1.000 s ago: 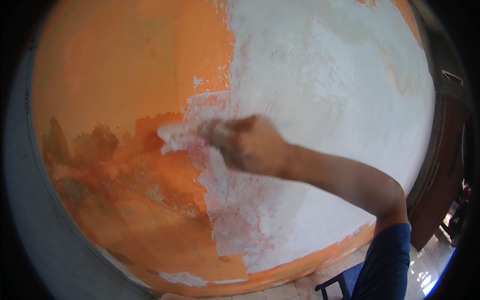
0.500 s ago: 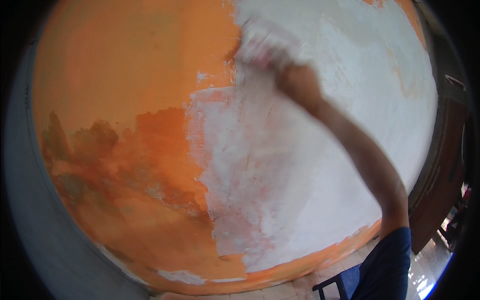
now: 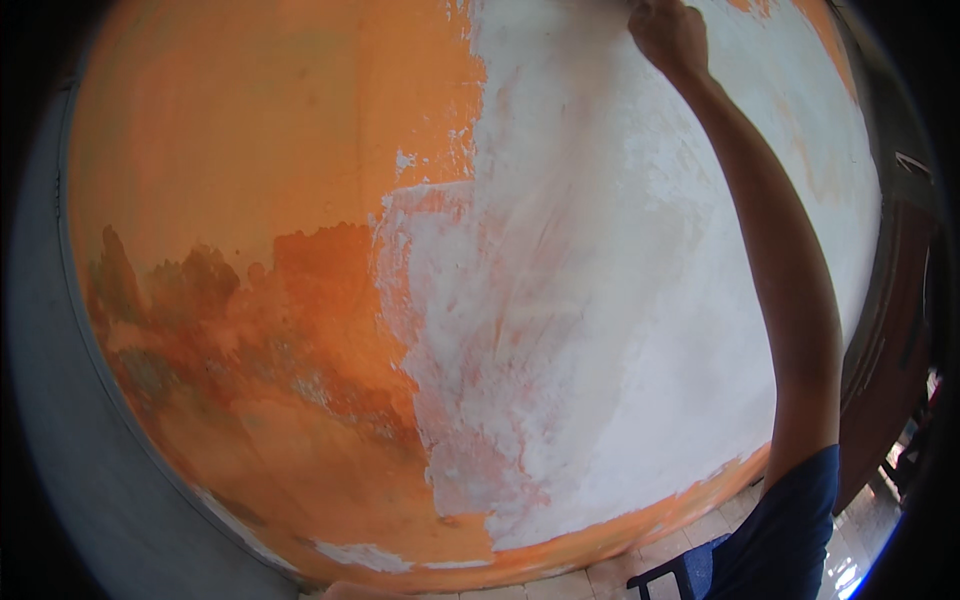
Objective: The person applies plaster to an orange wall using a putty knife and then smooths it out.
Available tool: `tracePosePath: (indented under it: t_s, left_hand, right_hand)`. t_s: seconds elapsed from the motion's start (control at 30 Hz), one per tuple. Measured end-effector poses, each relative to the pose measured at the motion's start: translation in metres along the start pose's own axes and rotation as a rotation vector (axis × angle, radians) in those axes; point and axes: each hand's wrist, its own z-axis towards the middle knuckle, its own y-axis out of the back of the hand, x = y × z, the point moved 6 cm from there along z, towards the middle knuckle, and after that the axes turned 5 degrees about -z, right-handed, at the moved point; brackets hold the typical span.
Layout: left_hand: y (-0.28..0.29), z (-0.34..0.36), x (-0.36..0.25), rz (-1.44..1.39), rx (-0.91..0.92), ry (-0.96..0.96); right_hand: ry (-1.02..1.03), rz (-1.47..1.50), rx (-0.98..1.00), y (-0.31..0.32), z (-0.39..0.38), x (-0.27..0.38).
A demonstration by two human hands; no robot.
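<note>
My right hand (image 3: 672, 38) is raised high at the top edge, in front of the white-coated wall (image 3: 690, 330). Its fingers are closed round a wide putty knife, whose blade lies almost wholly beyond the upper edge; only a dark bit shows beside the fingers. Left of the arm, the coating turns thin and streaky, with pink showing through. It ends in a ragged border against the orange painted wall (image 3: 240, 140), which has darker damp-looking stains lower down. My left hand does not show; a skin-toned shape at the bottom edge is too cut off to tell.
A grey wall (image 3: 60, 430) meets the orange one at the left corner. Light floor tiles (image 3: 615, 575) run along the wall's foot. Near my right sleeve is a dark-framed object (image 3: 665, 580). Brown wooden furniture (image 3: 890, 350) stands at the far right.
My right hand has swept up and to the right, carrying the putty knife from the upper middle of the wall to the top edge. The blade has mostly left the view.
</note>
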Motion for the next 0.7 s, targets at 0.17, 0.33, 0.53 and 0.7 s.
tracePosePath:
  t_s: [0.17,0.33,0.53,0.7]
  left_hand:
    - [-0.004,-0.023,-0.009,0.014,-0.115,-0.05]
    - [-0.005,-0.005,-0.005,0.026,-0.066,0.004]
    - [-0.026,-0.009,-0.011,0.054,-0.06,-0.021]
    - [-0.029,-0.004,-0.001,0.033,-0.03,-0.001]
  right_hand:
    - [0.429,0.041,0.17,-0.005,-0.131,0.109]
    - [0.533,0.499,0.109,0.098,-0.171,0.171]
    - [0.159,0.168,-0.21,0.027,-0.018,0.023]
    - [0.061,-0.204,0.185,-0.014,-0.021,-0.014]
